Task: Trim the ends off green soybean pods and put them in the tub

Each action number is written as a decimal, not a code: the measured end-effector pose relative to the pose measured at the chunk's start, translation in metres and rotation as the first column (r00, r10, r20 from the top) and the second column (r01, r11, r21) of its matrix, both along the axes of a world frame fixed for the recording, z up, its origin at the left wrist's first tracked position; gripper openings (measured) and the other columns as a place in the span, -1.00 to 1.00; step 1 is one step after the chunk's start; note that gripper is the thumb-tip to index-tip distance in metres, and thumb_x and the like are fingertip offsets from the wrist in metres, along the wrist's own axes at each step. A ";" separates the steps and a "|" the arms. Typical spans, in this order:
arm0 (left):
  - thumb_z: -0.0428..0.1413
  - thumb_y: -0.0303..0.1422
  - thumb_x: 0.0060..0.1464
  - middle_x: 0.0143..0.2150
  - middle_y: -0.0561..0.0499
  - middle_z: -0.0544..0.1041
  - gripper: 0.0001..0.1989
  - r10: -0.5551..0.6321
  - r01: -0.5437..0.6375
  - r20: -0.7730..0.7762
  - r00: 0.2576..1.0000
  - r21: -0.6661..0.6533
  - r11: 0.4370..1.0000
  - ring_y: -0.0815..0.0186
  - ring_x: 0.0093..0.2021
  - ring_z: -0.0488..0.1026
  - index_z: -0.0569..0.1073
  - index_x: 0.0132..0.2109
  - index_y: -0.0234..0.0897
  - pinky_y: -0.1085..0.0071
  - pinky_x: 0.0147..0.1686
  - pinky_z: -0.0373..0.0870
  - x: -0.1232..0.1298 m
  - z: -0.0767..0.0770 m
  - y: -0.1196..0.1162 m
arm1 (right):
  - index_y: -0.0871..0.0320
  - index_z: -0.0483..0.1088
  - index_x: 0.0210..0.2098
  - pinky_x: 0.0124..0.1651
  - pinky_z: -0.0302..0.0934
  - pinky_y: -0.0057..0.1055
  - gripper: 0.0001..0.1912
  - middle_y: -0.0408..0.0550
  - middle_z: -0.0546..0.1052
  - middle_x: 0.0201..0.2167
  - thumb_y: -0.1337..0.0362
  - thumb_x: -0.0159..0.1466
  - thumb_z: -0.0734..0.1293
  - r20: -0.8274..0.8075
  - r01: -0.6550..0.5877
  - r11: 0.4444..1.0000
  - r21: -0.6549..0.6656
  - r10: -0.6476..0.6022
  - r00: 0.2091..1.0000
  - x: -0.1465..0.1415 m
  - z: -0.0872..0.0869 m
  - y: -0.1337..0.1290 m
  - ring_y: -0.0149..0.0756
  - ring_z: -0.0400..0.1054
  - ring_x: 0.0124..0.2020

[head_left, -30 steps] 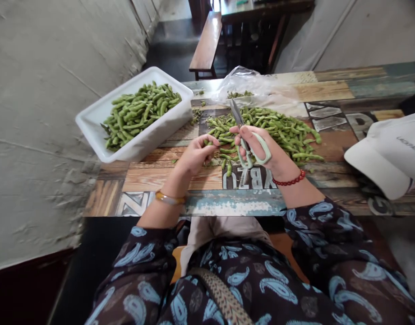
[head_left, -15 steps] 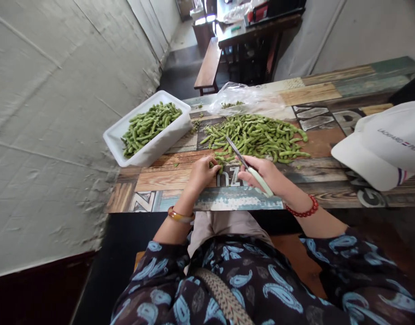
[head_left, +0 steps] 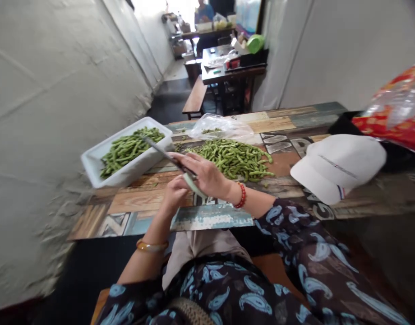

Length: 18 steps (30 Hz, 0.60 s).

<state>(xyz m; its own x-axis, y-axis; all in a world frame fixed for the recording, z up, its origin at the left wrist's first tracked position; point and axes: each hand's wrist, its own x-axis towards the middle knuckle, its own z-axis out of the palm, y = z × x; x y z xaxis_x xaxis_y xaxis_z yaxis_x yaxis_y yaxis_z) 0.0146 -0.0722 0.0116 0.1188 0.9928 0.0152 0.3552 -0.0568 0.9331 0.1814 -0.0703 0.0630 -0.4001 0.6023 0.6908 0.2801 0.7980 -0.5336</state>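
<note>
My right hand (head_left: 212,175) is closed round scissors (head_left: 194,185) with pale green handles. Their dark blades point up and left, across the edge of the white tub (head_left: 136,169) as seen from here. Right beside it, partly under the scissors, my left hand (head_left: 175,193) has its fingers curled together. Whatever lies in those fingertips is hidden behind the scissors and right hand. Beyond my hands a heap of green edamame pods (head_left: 239,158) is spread on the patchwork-patterned table (head_left: 133,201). More edamame pods (head_left: 124,152) lie inside the tub.
A clear plastic bag (head_left: 239,132) with small green scraps lies behind the heap. To the right are a white cap (head_left: 343,162) and a red patterned bag (head_left: 390,124). The wall (head_left: 34,158) borders the left. A bench (head_left: 195,95) and a person (head_left: 205,12) are farther off.
My view has tilted up and shifted right. My right hand has moved left with the scissors and now meets my left hand. The pod seen at my left fingertips is out of sight.
</note>
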 end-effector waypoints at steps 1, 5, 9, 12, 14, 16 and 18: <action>0.25 -0.32 -0.18 -0.61 0.16 0.26 -0.78 0.036 -0.032 0.092 0.995 -0.046 0.998 0.42 -0.56 0.23 0.39 -0.37 -0.25 0.50 -0.57 0.12 -0.001 0.000 -0.003 | 0.13 0.14 0.34 0.23 0.28 -0.21 -0.39 0.06 0.47 0.12 0.01 0.39 0.25 -0.008 -0.013 1.000 -0.005 0.013 1.000 0.002 -0.008 0.003 -0.18 0.35 0.10; 0.33 -0.28 -0.17 -0.61 0.23 0.24 -0.67 0.175 -0.086 0.403 0.898 -0.230 0.969 0.57 -0.67 0.04 0.39 -0.28 -0.28 0.56 -0.65 -0.09 -0.005 0.004 -0.011 | 0.14 0.17 0.33 0.12 0.36 -0.11 -0.34 0.12 0.51 -0.05 0.00 0.34 0.31 -0.042 -0.037 0.999 -0.022 0.036 0.998 0.014 -0.037 0.009 -0.08 0.38 0.00; 0.37 -0.29 -0.18 -0.57 0.19 0.33 -0.62 0.221 -0.099 0.527 0.821 -0.249 0.963 0.60 -0.66 0.07 0.45 -0.22 -0.33 0.58 -0.64 -0.07 -0.005 0.011 -0.023 | 0.13 0.16 0.34 0.08 0.37 -0.02 -0.26 0.18 0.44 0.01 -0.01 0.28 0.37 0.020 -0.082 0.997 -0.017 0.082 0.996 0.029 -0.052 0.006 -0.01 0.35 0.02; 0.37 -0.29 -0.15 -0.60 0.20 0.29 -0.67 0.231 -0.102 0.549 0.803 -0.254 0.962 0.60 -0.66 0.07 0.46 -0.27 -0.35 0.58 -0.64 -0.08 -0.004 0.016 -0.035 | 0.13 0.16 0.34 -0.02 0.42 -0.05 -0.25 0.19 0.43 0.02 0.01 0.26 0.39 0.071 -0.127 0.990 -0.060 0.131 0.989 0.040 -0.061 0.002 0.00 0.35 0.00; 0.35 -0.27 -0.12 -0.55 0.15 0.37 -0.69 0.233 -0.108 0.552 0.801 -0.248 0.963 0.60 -0.65 0.09 0.48 -0.27 -0.35 0.57 -0.63 -0.05 -0.003 0.016 -0.042 | 0.12 0.19 0.32 -0.08 0.44 -0.07 -0.28 0.18 0.44 -0.01 0.03 0.26 0.40 0.104 -0.132 0.986 -0.105 0.143 0.984 0.046 -0.067 -0.001 -0.02 0.38 -0.05; 0.33 -0.25 -0.08 -0.46 0.09 0.47 -0.70 0.228 -0.114 0.546 0.806 -0.235 0.965 0.60 -0.65 0.11 0.48 -0.27 -0.34 0.56 -0.63 -0.03 -0.001 0.013 -0.049 | 0.12 0.21 0.30 -0.04 0.42 -0.05 -0.32 0.17 0.45 -0.01 0.06 0.26 0.41 0.157 -0.141 0.981 -0.132 0.161 0.974 0.051 -0.070 -0.004 -0.02 0.39 -0.05; 0.32 -0.23 -0.06 -0.45 0.07 0.49 -0.71 0.223 -0.119 0.527 0.820 -0.223 0.967 0.60 -0.64 0.13 0.49 -0.26 -0.33 0.56 -0.63 -0.03 0.000 0.009 -0.053 | 0.11 0.22 0.30 0.05 0.38 0.00 -0.32 0.17 0.46 0.01 0.09 0.26 0.42 0.216 -0.150 0.979 -0.137 0.178 0.960 0.053 -0.073 -0.008 0.01 0.39 0.00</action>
<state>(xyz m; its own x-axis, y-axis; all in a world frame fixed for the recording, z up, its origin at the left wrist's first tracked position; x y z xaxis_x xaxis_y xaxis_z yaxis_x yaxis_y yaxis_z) 0.0148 -0.1256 0.0210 -0.0295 0.9888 -0.1465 -0.2243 0.1363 0.9649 0.2345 -0.0781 -0.0097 -0.6378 0.5870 0.4987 0.2751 0.7784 -0.5643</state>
